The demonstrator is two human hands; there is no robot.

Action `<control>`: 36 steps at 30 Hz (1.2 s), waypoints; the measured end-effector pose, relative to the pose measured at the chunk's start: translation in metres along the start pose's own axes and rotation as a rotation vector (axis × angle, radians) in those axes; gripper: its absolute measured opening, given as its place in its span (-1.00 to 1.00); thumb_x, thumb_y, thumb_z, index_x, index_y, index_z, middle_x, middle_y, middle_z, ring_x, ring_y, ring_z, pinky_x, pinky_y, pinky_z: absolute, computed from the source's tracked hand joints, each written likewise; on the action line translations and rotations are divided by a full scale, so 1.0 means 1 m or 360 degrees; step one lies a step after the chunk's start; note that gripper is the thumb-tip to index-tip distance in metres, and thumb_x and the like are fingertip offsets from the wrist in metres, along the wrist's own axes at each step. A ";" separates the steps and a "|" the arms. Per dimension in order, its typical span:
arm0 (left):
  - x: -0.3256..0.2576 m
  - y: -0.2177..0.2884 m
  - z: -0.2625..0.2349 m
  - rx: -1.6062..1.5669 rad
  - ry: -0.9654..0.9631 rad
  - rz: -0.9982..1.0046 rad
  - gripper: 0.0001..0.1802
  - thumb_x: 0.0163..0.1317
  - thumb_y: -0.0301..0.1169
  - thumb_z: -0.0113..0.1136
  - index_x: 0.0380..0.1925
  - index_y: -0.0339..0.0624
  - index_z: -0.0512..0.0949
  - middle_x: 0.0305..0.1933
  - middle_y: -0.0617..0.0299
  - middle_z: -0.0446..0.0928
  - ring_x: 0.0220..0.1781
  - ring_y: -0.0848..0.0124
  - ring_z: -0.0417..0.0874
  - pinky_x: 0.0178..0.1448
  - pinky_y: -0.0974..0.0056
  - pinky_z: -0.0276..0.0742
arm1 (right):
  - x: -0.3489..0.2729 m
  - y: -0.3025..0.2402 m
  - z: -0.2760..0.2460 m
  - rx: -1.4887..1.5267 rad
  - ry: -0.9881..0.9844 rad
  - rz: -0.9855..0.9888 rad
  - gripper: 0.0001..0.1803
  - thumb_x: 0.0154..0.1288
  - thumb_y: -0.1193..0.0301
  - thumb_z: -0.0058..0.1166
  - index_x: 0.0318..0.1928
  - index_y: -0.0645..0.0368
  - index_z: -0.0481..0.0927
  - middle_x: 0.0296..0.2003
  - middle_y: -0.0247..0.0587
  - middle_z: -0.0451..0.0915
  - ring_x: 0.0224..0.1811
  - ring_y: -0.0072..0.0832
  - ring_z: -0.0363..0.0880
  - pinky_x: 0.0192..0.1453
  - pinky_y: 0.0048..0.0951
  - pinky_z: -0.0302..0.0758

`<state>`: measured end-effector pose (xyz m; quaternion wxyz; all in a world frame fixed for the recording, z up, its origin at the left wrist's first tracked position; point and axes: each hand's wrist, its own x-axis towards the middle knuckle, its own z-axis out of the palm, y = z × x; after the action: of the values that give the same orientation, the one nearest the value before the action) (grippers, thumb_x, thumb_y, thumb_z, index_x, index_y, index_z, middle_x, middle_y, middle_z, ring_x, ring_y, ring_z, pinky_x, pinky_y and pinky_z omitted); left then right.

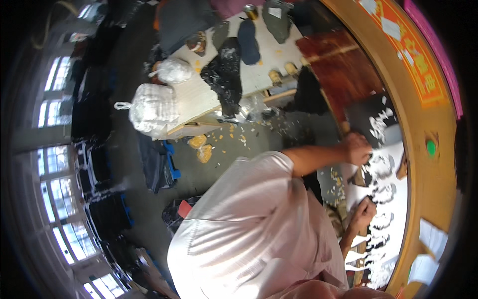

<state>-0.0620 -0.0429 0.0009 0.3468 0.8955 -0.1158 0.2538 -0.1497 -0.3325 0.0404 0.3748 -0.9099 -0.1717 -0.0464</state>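
Observation:
My left hand [357, 148] reaches right from my white sleeve [239, 194], its fingers curled closed at the edge of a white work surface [401, 199]. Below it in the picture, my right hand [366, 214] is also closed, over the same surface. Whatever either hand grips is hidden or too small to make out. Beside both hands runs a row of small curved white pieces [382, 193] with dark edges. More white pieces [379, 124] lie on a dark patch past my left hand.
Farther off, a pale table [189, 102] bears a black plastic bag [226, 74], white plastic bags [154, 107] and a dark blue sole-shaped piece [247, 42]. Yellow scraps [231, 134] litter the floor. A wooden frame [428, 159] edges the work surface. A reddish-brown panel [343, 65] stands nearby.

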 end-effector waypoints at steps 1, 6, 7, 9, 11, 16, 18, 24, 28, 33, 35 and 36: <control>-0.006 0.003 -0.012 -0.0184 0.0531 0.0272 -0.85 0.03 -0.37 0.42 -0.52 -0.06 0.59 -0.49 0.15 0.58 -0.38 0.09 0.68 -0.19 -0.11 0.59 | -0.008 -0.015 -0.001 0.0088 0.0014 0.0126 -0.73 0.61 0.37 0.21 -0.24 0.32 0.73 -0.36 -0.03 0.67 -0.28 -0.15 0.59 -0.07 -0.11 0.53; -0.043 0.048 -0.083 -0.0233 -0.0111 -0.0194 -0.90 0.21 -0.48 0.39 -0.29 -0.09 0.65 -0.24 0.09 0.63 -0.10 -0.01 0.65 0.02 -0.06 0.57 | -0.044 -0.084 -0.049 -0.0041 0.0395 0.0614 -0.81 0.49 0.40 0.33 -0.17 0.32 0.80 -0.24 0.02 0.75 -0.18 -0.21 0.71 0.01 -0.24 0.61; -0.036 0.059 -0.089 -0.0269 -0.0129 -0.0100 -0.91 0.23 -0.47 0.37 -0.27 -0.10 0.66 -0.21 0.09 0.65 -0.09 -0.02 0.65 0.04 -0.06 0.58 | -0.033 -0.087 -0.054 0.0018 0.0458 0.0515 -0.82 0.45 0.42 0.35 -0.13 0.31 0.81 -0.23 0.00 0.75 -0.15 -0.16 0.72 0.06 -0.21 0.61; -0.014 0.090 -0.086 -0.0254 -0.0127 0.0091 -0.92 0.25 -0.46 0.36 -0.26 -0.11 0.67 -0.17 0.13 0.66 -0.05 0.00 0.65 0.06 -0.05 0.57 | 0.007 -0.086 -0.067 -0.0023 0.0482 0.0309 -0.68 0.40 0.38 0.39 0.09 0.25 0.79 0.02 0.08 0.74 0.14 0.01 0.67 0.30 -0.12 0.57; 0.001 0.126 -0.074 -0.0208 -0.0229 0.0200 -0.89 0.23 -0.46 0.37 -0.24 -0.15 0.69 -0.11 0.17 0.67 0.03 0.05 0.66 0.14 -0.04 0.57 | 0.051 -0.083 -0.075 -0.0262 0.0307 0.0429 -0.28 0.29 0.07 0.49 0.35 0.18 0.65 0.38 0.32 0.51 0.38 0.19 0.55 0.48 0.01 0.51; 0.029 0.139 -0.051 -0.0015 -0.0279 0.0317 -0.81 0.22 -0.45 0.35 -0.15 -0.15 0.74 0.04 0.18 0.67 0.20 0.08 0.64 0.28 0.00 0.55 | 0.135 -0.088 -0.039 -0.0779 0.0124 0.0331 -0.13 0.10 -0.02 0.52 0.42 0.03 0.65 0.43 0.10 0.51 0.41 0.29 0.43 0.43 0.18 0.46; 0.026 0.132 -0.048 0.0067 -0.0236 0.0378 -0.78 0.19 -0.45 0.37 -0.14 -0.13 0.74 0.05 0.21 0.66 0.21 0.11 0.64 0.30 0.01 0.54 | 0.145 -0.084 -0.034 -0.0640 -0.0098 0.0361 -0.18 0.09 0.00 0.49 0.38 0.02 0.70 0.44 0.03 0.52 0.46 0.39 0.29 0.48 0.29 0.37; 0.017 0.132 -0.048 0.0094 -0.0331 0.0225 -0.74 0.16 -0.44 0.43 -0.11 -0.01 0.76 0.04 0.30 0.64 0.22 0.16 0.63 0.29 -0.01 0.49 | 0.159 -0.032 -0.118 0.1630 0.0220 0.1062 -0.32 0.20 0.37 0.38 0.38 0.13 0.71 -0.11 -0.15 0.83 -0.28 -0.50 0.75 -0.13 -0.47 0.72; 0.027 0.130 -0.053 -0.0101 -0.0383 0.0156 -0.72 0.16 -0.53 0.41 -0.10 -0.09 0.76 0.05 0.21 0.67 0.19 0.11 0.63 0.30 -0.01 0.50 | 0.146 -0.020 -0.164 0.1142 0.0370 0.0942 -0.29 0.25 0.32 0.39 0.43 0.17 0.67 -0.04 -0.08 0.81 0.00 -0.37 0.79 0.14 -0.42 0.70; 0.001 0.119 -0.103 -0.0420 -0.0216 -0.0340 -0.76 0.36 -0.63 0.25 -0.02 -0.28 0.74 0.05 -0.03 0.68 0.13 -0.02 0.66 0.27 -0.02 0.56 | 0.117 -0.026 -0.142 -0.0174 0.0291 0.0325 -0.41 0.12 0.37 0.42 0.21 0.26 0.79 0.25 0.01 0.71 0.14 0.03 0.61 0.38 -0.15 0.60; -0.026 0.122 -0.130 -0.0335 -0.0231 -0.0499 -0.78 0.40 -0.56 0.25 -0.01 -0.24 0.75 0.03 0.00 0.68 0.10 -0.01 0.67 0.23 -0.02 0.57 | 0.108 -0.025 -0.122 -0.0370 0.0268 0.0295 -0.42 0.05 0.34 0.43 0.15 0.22 0.83 0.18 -0.08 0.76 0.11 0.06 0.61 0.34 -0.09 0.61; -0.038 0.124 -0.140 -0.0268 -0.0346 -0.0462 -0.79 0.41 -0.53 0.25 -0.01 -0.22 0.75 0.01 0.01 0.68 0.08 -0.01 0.68 0.21 -0.02 0.57 | 0.104 -0.026 -0.114 -0.0424 0.0262 0.0278 -0.43 0.03 0.33 0.44 0.12 0.21 0.84 0.16 -0.09 0.77 0.12 0.06 0.61 0.33 -0.06 0.62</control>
<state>-0.1942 -0.0376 0.1381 0.4390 0.8927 -0.0430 0.0923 -0.0567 -0.3657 0.1611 0.2665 -0.9561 -0.0531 -0.1102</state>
